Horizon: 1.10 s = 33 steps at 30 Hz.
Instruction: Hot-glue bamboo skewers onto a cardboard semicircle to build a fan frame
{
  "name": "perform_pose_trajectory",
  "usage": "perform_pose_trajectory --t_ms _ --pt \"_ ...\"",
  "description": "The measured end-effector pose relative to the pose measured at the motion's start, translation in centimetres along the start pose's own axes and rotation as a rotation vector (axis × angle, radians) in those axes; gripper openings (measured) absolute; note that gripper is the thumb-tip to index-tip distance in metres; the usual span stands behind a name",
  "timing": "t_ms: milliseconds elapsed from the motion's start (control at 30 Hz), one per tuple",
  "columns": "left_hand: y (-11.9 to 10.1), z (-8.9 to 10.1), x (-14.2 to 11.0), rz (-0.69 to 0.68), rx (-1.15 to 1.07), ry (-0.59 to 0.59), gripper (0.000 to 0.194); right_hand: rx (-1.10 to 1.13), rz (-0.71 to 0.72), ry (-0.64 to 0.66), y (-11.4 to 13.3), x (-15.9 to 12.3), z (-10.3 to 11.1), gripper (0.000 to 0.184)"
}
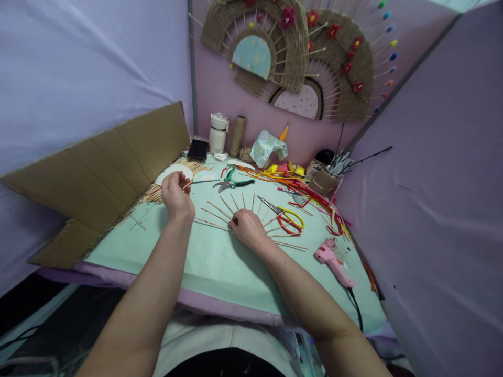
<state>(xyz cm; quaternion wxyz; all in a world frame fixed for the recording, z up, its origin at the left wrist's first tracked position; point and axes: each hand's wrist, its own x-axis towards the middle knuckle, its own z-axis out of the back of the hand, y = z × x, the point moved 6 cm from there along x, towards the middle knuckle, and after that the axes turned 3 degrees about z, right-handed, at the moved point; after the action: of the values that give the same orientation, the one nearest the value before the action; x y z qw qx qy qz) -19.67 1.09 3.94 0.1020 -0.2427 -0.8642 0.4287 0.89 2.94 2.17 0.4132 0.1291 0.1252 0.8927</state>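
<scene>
Thin wooden sticks [214, 210] lie on the pale green table cover [212, 267], fanned out in a half circle. Over the fan's inner ends rests my right hand [248, 228], fingers curled and pressed together; what they pinch, if anything, is hidden. My left hand [177, 196] is raised to the left of the fan, its fingertips closed on a thin stick [187, 185]. Behind that hand are a white rounded piece [165, 175] and a patterned piece [206, 176]. Scissors [288, 217] with yellow and red handles lie open among the right-hand sticks.
Green-handled pruning shears [239, 184] lie beyond the fan. A pink glue gun [334, 264] sits at right, its cord trailing off the edge. Coloured pipe cleaners [310, 191] spread along the back right. Cardboard [106, 173] stands at left, beside many loose sticks [196, 170].
</scene>
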Motion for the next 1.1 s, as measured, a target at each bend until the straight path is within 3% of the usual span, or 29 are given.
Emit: perform_pose_trajectory --t_ms 133,300,433,533,667,867,1100 --pt "0.0 0.0 -0.1 -0.002 0.001 0.009 0.013 0.048 0.0 -0.101 -0.5 0.1 1.1 0.016" --pt "-0.1 -0.2 -0.1 -0.074 0.09 0.023 0.013 0.135 -0.021 -0.337 -3.6 -0.2 5.2 0.02" --pt "-0.4 -1.3 -1.0 -0.207 0.208 0.16 0.009 0.2 -0.025 -0.544 -7.3 -1.7 8.6 0.023" --pt "-0.4 -2.5 -2.0 -0.268 0.311 0.304 0.005 0.225 -0.03 -0.692 -9.4 -3.3 9.9 0.025" --pt "0.0 -4.3 -2.2 -0.239 0.497 0.532 0.005 0.248 -0.038 -0.784 -10.8 -4.3 9.5 0.026" --pt "1.0 -6.6 -1.3 -0.227 0.758 0.795 0.007 0.282 -0.027 -0.752 -10.8 -3.8 8.0 0.025" --pt "3.4 -6.1 -2.9 -0.208 0.828 1.044 0.008 0.265 -0.07 -0.751 -11.9 -3.6 7.7 0.025"
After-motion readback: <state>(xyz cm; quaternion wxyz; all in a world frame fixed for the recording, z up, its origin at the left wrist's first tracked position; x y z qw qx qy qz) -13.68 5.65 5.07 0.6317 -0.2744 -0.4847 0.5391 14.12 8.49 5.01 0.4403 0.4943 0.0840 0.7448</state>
